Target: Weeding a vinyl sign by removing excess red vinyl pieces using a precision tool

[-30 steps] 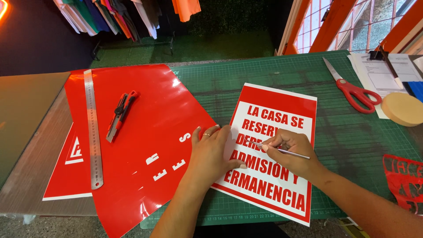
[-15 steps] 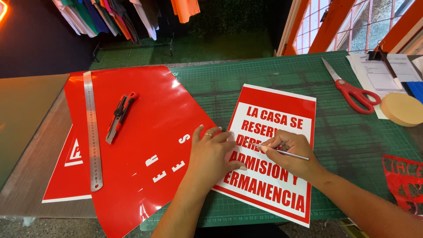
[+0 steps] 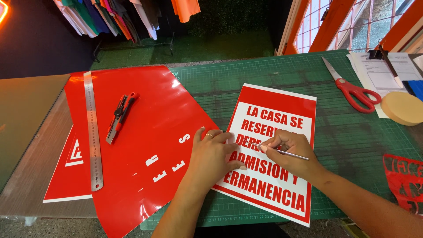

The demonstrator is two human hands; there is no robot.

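Red-and-white sign flat on the green mat, thin metal pick laid across it.

The sign (image 3: 282, 105) sits right of centre in the frame, a white panel with a red border and bold red lettering, turned slightly clockwise, its lower left edge overlapping a red sheet. The slim silver weeding pick (image 3: 285, 153) lies nearly level over the middle text rows, tip pointing left onto the lettering.

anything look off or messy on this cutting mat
Little stands out. The red-and-white sign lies skewed to the green mat grid, and a crumpled scrap of red vinyl sits at the mat's right edge. The big red sheet overhangs the mat's left side.
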